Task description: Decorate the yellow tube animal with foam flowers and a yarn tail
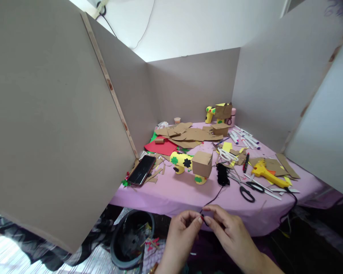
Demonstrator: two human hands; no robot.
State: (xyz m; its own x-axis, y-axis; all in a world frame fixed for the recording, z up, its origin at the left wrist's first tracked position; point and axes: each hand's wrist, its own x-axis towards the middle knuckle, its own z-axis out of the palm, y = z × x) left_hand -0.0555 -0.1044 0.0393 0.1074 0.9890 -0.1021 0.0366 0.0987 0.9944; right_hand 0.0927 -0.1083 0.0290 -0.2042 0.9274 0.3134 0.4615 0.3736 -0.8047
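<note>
My left hand [185,232] and my right hand [228,232] meet in front of the table's near edge, fingertips pinched together on black yarn [215,198]. A small dark red bit shows at the left fingertips; I cannot make out what it is. From the pinch the strand runs up to a black yarn bundle [223,175] on the table. Just beyond stands a yellow paper animal figure [180,160] with green and black flower shapes and a cardboard box head [202,164]. Black-handled scissors [247,192] lie beside the bundle.
On the pink-covered table [160,194] lie a phone [142,170], cardboard pieces [200,134], white-handled scissors [227,155], markers [246,137] and a yellow glue gun [268,174]. A second yellow figure [210,114] stands at the back. Grey panels [194,87] enclose it; a black bucket [114,243] sits below.
</note>
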